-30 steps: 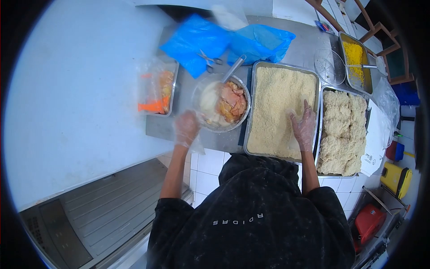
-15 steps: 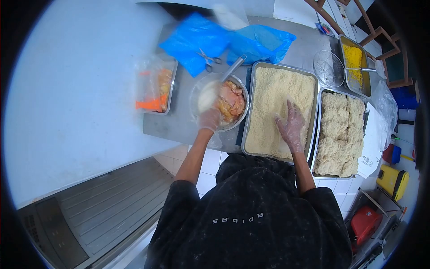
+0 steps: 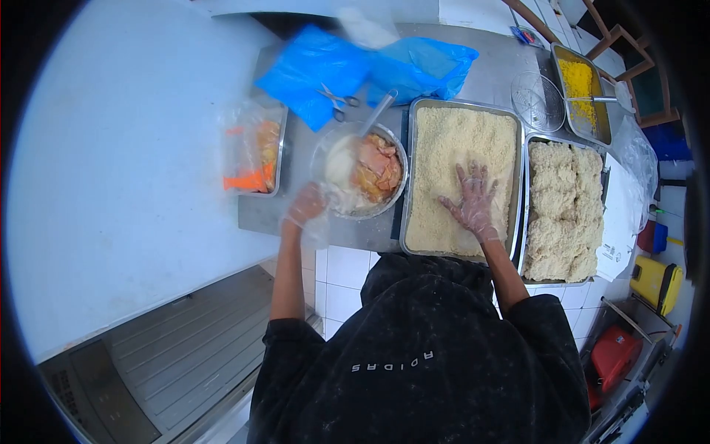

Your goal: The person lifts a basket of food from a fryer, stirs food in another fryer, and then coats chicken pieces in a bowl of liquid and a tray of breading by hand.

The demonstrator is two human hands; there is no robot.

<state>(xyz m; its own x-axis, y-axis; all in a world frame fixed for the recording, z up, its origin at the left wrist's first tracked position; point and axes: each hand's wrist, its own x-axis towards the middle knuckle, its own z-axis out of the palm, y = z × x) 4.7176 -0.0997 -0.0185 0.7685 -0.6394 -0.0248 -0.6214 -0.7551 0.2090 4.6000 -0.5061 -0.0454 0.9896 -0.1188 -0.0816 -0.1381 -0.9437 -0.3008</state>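
My right hand, in a clear plastic glove, lies flat with fingers spread on the pale breadcrumbs that fill a metal tray. Nothing shows in its grasp. To the left, my gloved left hand is at the lower-left rim of a round bowl; motion smears its fingers. Raw meat pieces lie in the bowl's right part, beside a whitish batter. A utensil handle leans out over the bowl's far rim.
Right of the crumbs stands a tray of crumb-coated pieces. Beyond it are a wire strainer and a tray with yellow bits. Scissors rest on a blue plastic bag. A container with an orange item sits left.
My left hand has moved left and slightly down, from inside the bowl to its rim. My right hand has flattened and spread its fingers on the crumbs. The view has shifted slightly.
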